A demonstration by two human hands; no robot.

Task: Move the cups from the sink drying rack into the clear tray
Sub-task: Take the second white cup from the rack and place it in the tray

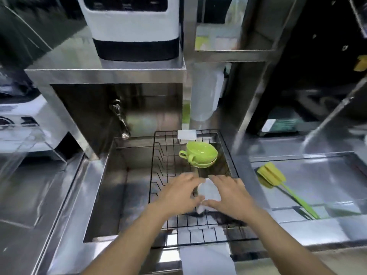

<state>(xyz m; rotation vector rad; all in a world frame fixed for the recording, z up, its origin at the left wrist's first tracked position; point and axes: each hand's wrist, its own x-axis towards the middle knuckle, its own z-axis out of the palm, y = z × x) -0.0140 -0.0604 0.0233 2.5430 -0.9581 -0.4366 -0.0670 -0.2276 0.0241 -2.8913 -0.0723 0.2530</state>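
A black wire drying rack (pixel 228 155) lies over the right part of the steel sink (pixel 111 187). At its far end sit two green cups (pixel 200 153), one stacked in the other, handles to the left. Nearer to me is a white cup (pixel 209 190), blurred. My left hand (pixel 178 193) grips it from the left, and my right hand (pixel 231 195) grips it from the right, both low in the rack. A clear tray (pixel 25 143) shows at the left edge, its near wall tilted and blurred.
A tap (pixel 120 118) hangs over the sink's back left. On the right counter lies a green-handled brush (pixel 278 183). A white machine (pixel 135 26) stands on the steel shelf above. A white appliance (pixel 29 120) sits behind the tray.
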